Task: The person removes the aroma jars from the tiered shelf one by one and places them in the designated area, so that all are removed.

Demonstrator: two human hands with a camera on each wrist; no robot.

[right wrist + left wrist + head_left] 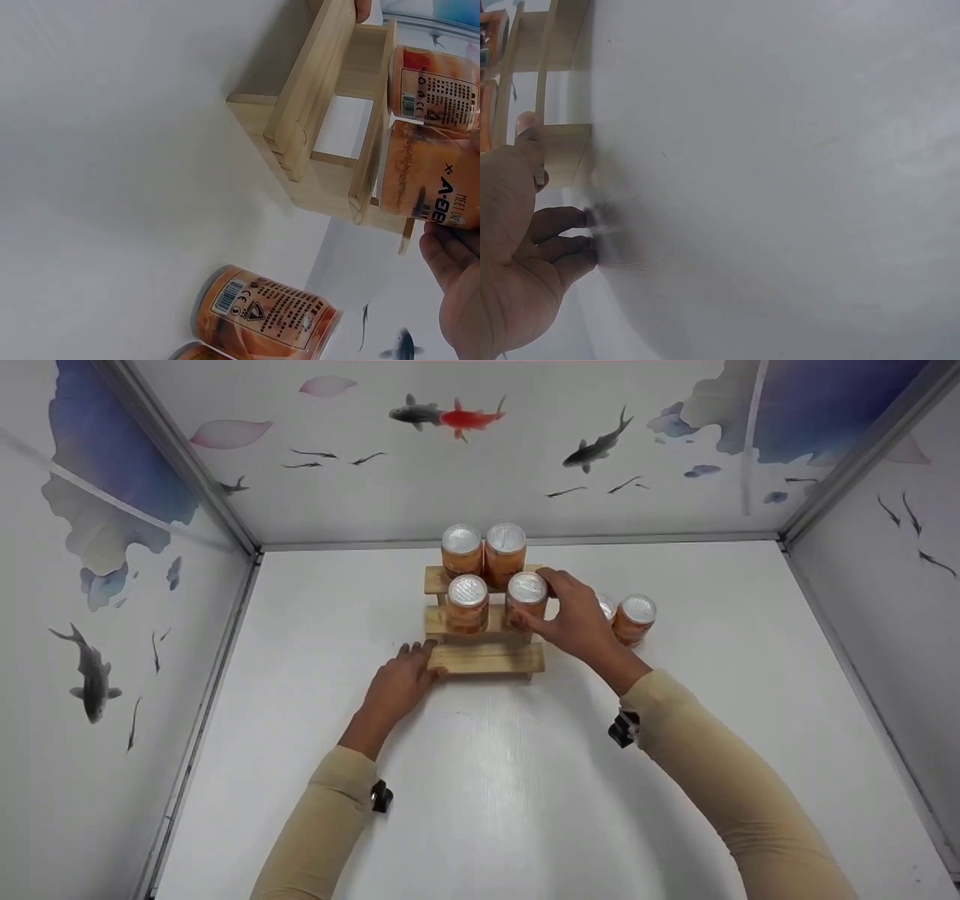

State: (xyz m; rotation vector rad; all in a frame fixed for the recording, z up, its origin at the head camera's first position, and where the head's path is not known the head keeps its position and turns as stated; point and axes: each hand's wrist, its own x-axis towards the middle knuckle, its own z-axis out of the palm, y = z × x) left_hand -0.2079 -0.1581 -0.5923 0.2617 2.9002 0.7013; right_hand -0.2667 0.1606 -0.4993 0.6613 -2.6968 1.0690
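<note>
A three-step wooden rack (487, 658) stands mid-table. Two orange cans with silver lids (461, 549) (505, 552) sit on its top step. On the middle step stand a left can (468, 601) and a right can (525, 591); my right hand (543, 601) grips the right one, fingers behind and thumb in front. The right wrist view shows that can (427, 176) upright on the step beside my palm (457, 285). My left hand (421, 658) rests on the table at the bottom step's left end, thumb (529, 127) against the wood (568, 142).
Two more orange cans stand on the table right of the rack: one in full view (637, 618), one mostly hidden behind my right hand (606, 604). White walls with fish prints (465, 416) close in the white table (487, 780) on three sides.
</note>
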